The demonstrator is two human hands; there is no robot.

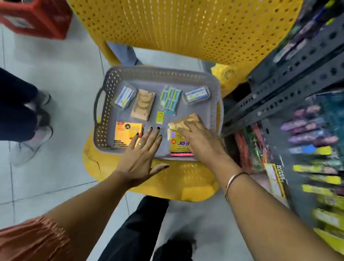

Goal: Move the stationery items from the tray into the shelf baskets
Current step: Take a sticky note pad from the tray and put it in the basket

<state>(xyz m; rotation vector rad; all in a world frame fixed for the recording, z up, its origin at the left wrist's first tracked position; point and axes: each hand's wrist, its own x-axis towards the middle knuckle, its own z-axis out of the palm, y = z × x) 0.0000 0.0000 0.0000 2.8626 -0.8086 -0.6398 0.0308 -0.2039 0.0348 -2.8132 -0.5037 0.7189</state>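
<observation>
The tray (214,87) sits on the chair (181,182) before me; shelves (308,67) stand right; a basket (47,17) far left.

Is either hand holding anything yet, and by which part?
Left hand is open, flat over the tray, holding nothing. Right hand fingers rest on the tan packet's near end; whether they grip it cannot be told.

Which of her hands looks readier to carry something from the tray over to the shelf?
The right hand: its fingers already rest on a tan packet in the tray, nearest the shelf. The left hand lies flat and empty.
</observation>
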